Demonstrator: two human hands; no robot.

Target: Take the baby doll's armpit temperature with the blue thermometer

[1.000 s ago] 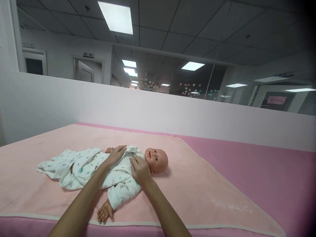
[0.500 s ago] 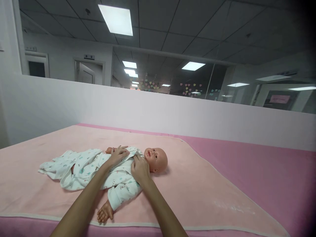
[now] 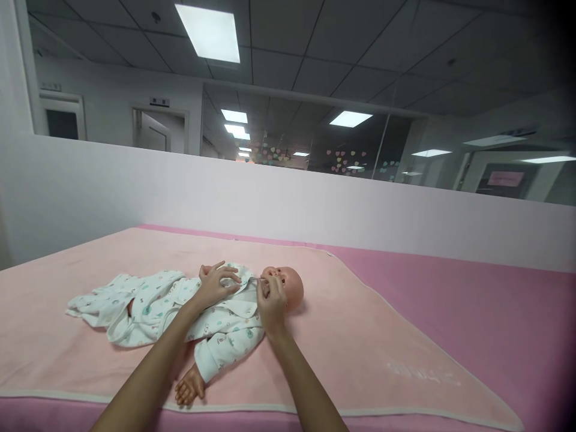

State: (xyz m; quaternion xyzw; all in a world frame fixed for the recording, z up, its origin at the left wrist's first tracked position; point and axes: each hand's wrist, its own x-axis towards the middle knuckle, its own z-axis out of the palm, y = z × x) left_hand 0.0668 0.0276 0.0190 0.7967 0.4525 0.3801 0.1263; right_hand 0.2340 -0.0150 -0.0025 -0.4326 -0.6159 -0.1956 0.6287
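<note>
A baby doll (image 3: 293, 287) lies on its back, its head to the right, in a white baby outfit (image 3: 220, 327) with small coloured prints. My left hand (image 3: 218, 287) rests on the outfit's chest with fingers spread. At the neckline, beside the doll's chin, my right hand (image 3: 272, 303) is closed in a pinch. A thin tie string (image 3: 256, 278) runs from the collar to its fingertips. One doll hand (image 3: 189, 386) lies palm up near the front edge. My right hand hides part of the doll's neck and face.
Beneath the doll is a peach blanket (image 3: 360, 354) with a pale border, spread over a pink padded surface (image 3: 432, 288). A low white wall (image 3: 279, 198) with glass above it stands behind.
My right hand has moved from the chest up and right to the chin, its fingers now pinched on the thin tie string. My left hand has shifted slightly, with its fingers more spread.
</note>
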